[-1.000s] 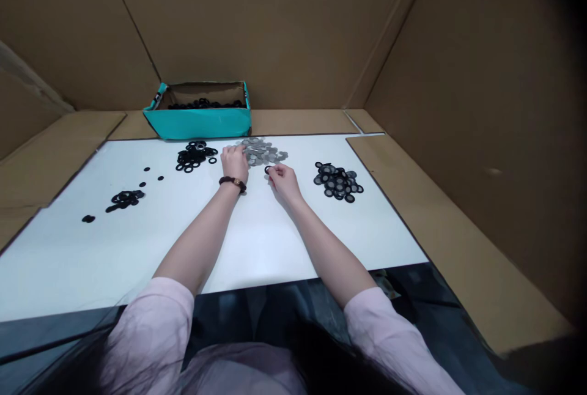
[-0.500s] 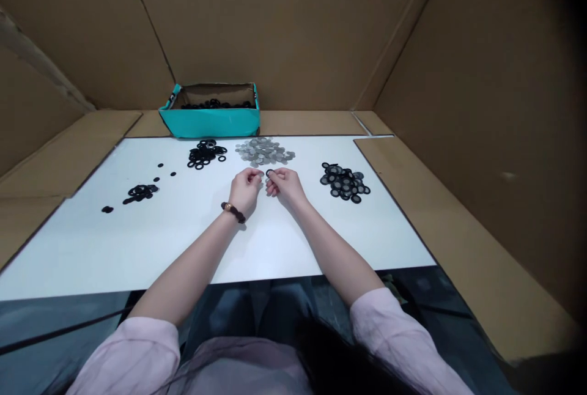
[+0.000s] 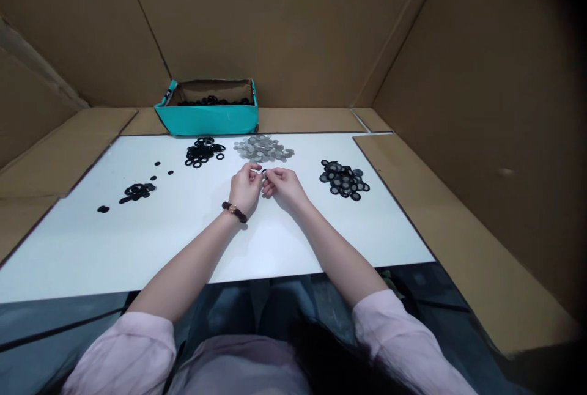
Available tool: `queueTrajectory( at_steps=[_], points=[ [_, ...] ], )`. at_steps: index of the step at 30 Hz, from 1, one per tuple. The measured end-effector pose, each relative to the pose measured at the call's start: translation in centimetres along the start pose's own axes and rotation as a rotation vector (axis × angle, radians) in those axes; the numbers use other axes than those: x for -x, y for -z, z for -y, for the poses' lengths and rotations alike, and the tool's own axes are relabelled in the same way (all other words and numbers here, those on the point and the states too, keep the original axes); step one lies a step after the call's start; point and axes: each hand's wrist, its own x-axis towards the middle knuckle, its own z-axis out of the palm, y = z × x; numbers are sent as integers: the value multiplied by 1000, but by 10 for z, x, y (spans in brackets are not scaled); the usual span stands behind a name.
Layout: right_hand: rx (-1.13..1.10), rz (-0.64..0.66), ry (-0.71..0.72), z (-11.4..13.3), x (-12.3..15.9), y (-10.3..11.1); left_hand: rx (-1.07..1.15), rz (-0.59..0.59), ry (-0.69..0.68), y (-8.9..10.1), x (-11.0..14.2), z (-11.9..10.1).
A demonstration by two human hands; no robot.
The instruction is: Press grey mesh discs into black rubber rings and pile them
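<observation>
My left hand (image 3: 246, 187) and my right hand (image 3: 280, 183) meet fingertip to fingertip over the middle of the white tabletop (image 3: 229, 230). Both are pinched on a small black ring (image 3: 263, 172) held between them; a grey disc may be pressed into it, but it is too small to be sure. Just beyond the fingers lies a heap of grey mesh discs (image 3: 262, 148). A pile of black rings (image 3: 203, 151) lies to its left. A pile of black rings with mesh inside (image 3: 343, 179) lies to the right of my right hand.
A teal box (image 3: 208, 115) with black rings inside stands at the back edge. A smaller cluster of black rings (image 3: 136, 190) and a few strays lie at the left. Brown cardboard walls (image 3: 458, 77) close in the back and both sides.
My left hand left the grey disc heap and drew back to meet my right hand; the two now pinch the ring together a little nearer to me.
</observation>
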Motion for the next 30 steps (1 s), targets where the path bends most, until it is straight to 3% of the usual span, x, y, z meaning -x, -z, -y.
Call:
queueTrajectory(
  at_steps=[11,14,18,23,30],
  points=[
    [467,74,111,-8,-3,19,-58,143,-2,9,-6,1],
    [451,79,94,-3,0,18,36,162,57,9,-9,4],
    [347,-18,82,2,3,16,137,156,120,8,-10,7],
    [340,-67,137,0,2,17,10,175,71,8,-7,5],
    [456,105,47,-3,-1,22,-375,331,-214,14,-8,0]
  ],
)
